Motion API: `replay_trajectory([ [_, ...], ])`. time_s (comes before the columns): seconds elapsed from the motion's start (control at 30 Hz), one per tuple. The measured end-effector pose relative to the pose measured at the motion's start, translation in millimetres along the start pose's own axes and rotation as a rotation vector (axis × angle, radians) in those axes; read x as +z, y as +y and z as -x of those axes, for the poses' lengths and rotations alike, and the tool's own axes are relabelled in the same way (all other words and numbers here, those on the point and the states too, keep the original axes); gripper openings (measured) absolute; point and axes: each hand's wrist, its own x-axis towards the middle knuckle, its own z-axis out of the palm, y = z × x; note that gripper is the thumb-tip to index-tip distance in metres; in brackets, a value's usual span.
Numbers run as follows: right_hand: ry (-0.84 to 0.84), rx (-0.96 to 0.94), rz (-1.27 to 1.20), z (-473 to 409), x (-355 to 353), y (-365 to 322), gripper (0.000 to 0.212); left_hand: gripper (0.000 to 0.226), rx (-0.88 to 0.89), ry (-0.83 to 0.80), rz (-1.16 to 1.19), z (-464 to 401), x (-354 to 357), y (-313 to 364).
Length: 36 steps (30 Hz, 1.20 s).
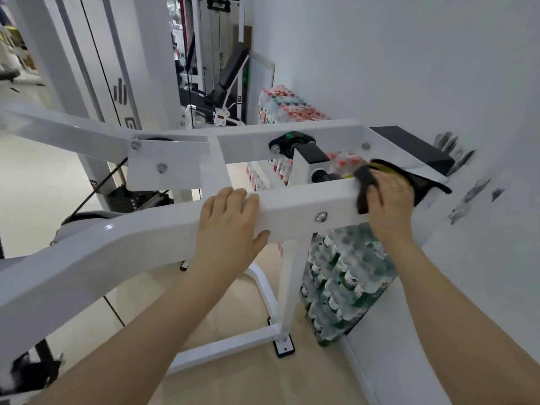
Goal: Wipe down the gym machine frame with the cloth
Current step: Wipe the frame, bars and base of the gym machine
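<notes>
A white gym machine frame (295, 204) runs across the view as thick painted bars with bolts. My left hand (226, 226) rests on the near bar, fingers curled over its top edge and thumb underneath. My right hand (390, 200) presses a dark cloth with a yellow edge (365, 178) onto the right end of the same bar, close to the wall. The cloth drapes over the bar's top and front face and is partly hidden under my palm.
A white wall (409, 68) stands right next to the frame's end. Packs of water bottles (342, 285) are stacked on the floor under the frame and further back. A weight stack (128, 197) and another machine with a black bench (230, 74) stand behind.
</notes>
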Motion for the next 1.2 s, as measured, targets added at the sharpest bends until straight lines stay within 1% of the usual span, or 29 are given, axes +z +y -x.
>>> replay_trajectory([
  [0.07, 0.007, 0.077, 0.016, -10, -6, 9, 0.055, 0.060, 0.048, 0.005, 0.022, -11, 3, 19],
  [0.1, 0.021, 0.051, 0.033, -9, -5, 2, 0.052, 0.060, 0.065, 0.008, 0.037, -17, 4, 29],
  [0.17, 0.029, -0.127, 0.040, 7, 5, -19, 0.045, 0.061, 0.100, 0.014, 0.066, -31, 7, 48],
  [0.23, -0.029, -0.336, 0.003, 25, 13, -31, 0.041, 0.061, 0.130, 0.018, 0.070, -47, 11, 67],
  [0.3, -0.080, -0.435, -0.018, 18, 8, -21, 0.042, 0.064, 0.148, 0.003, 0.057, -64, 12, 84],
  [0.33, -0.090, -0.432, -0.004, 8, 4, -7, 0.043, 0.066, 0.148, -0.028, 0.054, -71, 11, 92],
  [0.4, -0.080, -0.326, 0.035, -12, -4, 31, 0.044, 0.067, 0.128, -0.109, 0.040, -82, 14, 104],
  [0.5, -0.020, -0.082, 0.028, -36, -22, 89, 0.050, 0.058, 0.095, -0.151, 0.016, -89, 24, 108],
  [0.57, 0.010, 0.005, -0.023, -42, -29, 102, 0.055, 0.057, 0.084, -0.154, 0.026, -90, 27, 107],
  [0.63, 0.049, 0.052, -0.023, -38, -25, 91, 0.055, 0.060, 0.073, -0.172, 0.016, -91, 29, 109],
  [0.7, 0.065, 0.056, 0.007, -11, -4, 69, 0.054, 0.060, 0.057, -0.162, 0.027, -89, 30, 110],
  [0.8, 0.056, 0.087, -0.004, 33, 25, 46, 0.062, 0.058, 0.071, -0.147, 0.083, -88, 27, 110],
  [0.9, 0.028, 0.143, 0.003, 27, 21, 54, 0.064, 0.064, 0.105, -0.192, 0.114, -84, 19, 102],
  [0.97, 0.064, 0.216, -0.064, 15, 15, 50, 0.068, 0.071, 0.108, -0.181, 0.125, -76, 10, 93],
  [1.03, 0.123, 0.309, -0.164, 13, 18, 30, 0.070, 0.075, 0.088, -0.142, 0.137, -64, 3, 79],
  [1.07, 0.134, 0.296, -0.175, 16, 21, 16, 0.067, 0.077, 0.060, -0.153, 0.132, -57, -1, 69],
  [1.1, 0.137, 0.222, -0.158, 20, 23, 3, 0.061, 0.079, 0.032, -0.169, 0.123, -51, -4, 58],
  [1.2, 0.083, -0.129, -0.110, 28, 28, -40, 0.043, 0.085, -0.018, -0.198, 0.084, -36, -15, 24],
])
